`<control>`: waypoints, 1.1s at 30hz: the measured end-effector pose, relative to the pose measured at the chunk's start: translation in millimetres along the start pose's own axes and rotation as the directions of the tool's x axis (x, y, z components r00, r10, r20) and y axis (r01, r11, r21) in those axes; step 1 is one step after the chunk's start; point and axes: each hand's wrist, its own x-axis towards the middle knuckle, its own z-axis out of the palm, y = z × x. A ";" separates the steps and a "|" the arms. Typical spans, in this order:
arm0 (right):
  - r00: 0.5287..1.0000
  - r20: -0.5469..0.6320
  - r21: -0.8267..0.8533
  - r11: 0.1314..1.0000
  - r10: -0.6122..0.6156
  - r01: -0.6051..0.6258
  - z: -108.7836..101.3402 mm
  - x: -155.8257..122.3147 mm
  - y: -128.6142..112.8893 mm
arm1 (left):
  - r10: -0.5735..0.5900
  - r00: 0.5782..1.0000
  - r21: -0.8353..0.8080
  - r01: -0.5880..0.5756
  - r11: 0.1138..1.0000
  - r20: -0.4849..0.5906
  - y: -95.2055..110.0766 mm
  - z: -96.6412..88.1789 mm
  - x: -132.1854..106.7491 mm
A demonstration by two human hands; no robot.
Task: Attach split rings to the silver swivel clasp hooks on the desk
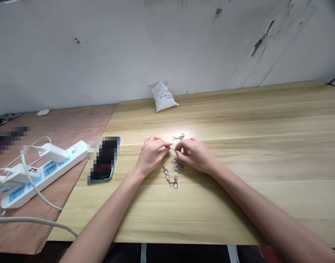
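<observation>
My left hand (154, 151) is closed in a pinch, thumb against fingers, with a tiny metallic bit at the fingertips that is too small to name. Facing it, my right hand (194, 153) pinches a small silver metal piece (174, 149), mostly hidden by the fingers. A narrow gap lies between the two sets of fingertips. Just below them is a small pile of silver swivel clasps (177, 166) with rings. Nearer to me, more clasps with rings (169, 178) form a loose curved line. Beyond my hands lie a few other clasps (179, 137).
A white plastic packet (163, 96) with a printed label stands by the wall. To the left is a phone (105, 159), partly blurred out. A white power strip (48, 175) with chargers and cables rests on the adjoining reddish board (82, 120).
</observation>
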 end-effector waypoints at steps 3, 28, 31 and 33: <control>1.000 -0.001 -0.008 1.000 0.003 -0.003 2.6 0.0 3.2 | -0.014 1.000 -0.025 0.013 1.000 -0.013 -0.5 -0.9 0.2; 0.997 -0.053 -0.072 0.996 -0.061 0.057 8.6 0.7 4.4 | -0.015 0.996 -0.073 0.022 0.997 0.085 -2.1 -1.2 0.5; 0.999 -0.047 -0.097 0.995 -0.018 0.013 6.3 0.6 9.6 | 0.054 0.991 -0.046 -0.048 0.998 0.125 -4.6 -0.9 -0.3; 0.999 -0.052 -0.106 0.994 0.016 -0.021 4.7 0.9 11.9 | 0.133 0.981 -0.030 -0.130 0.991 0.143 -4.0 0.9 -1.1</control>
